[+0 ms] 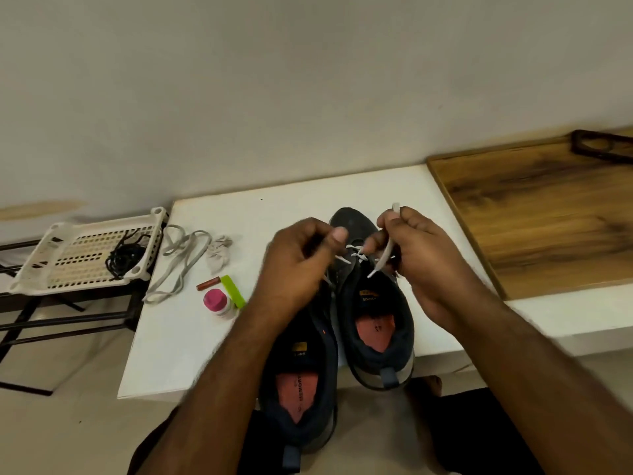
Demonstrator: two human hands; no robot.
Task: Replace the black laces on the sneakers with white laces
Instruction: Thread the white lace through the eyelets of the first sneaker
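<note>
- The white bench (191,337) is carrying two dark sneakers (375,317) lying side by side, heels toward the person, toes toward the wall.
- The right sneaker is getting its white lace (354,249), which is crossing the eyelets near the toe; its long axis is running away from the person.
- The right hand (421,255) is pinching one lace end, the tip sticking up above the fingers (388,217).
- The left hand (298,262) is curling over the other end; whether its fingers are pinching it I cannot tell for sure.
- A spare white lace (181,262) is lying left of the sneakers; black laces (123,260) are sitting in a basket (51,265) farther left.
- The next eyelets probably lie just heelward of both hands, about equally near each.
</note>
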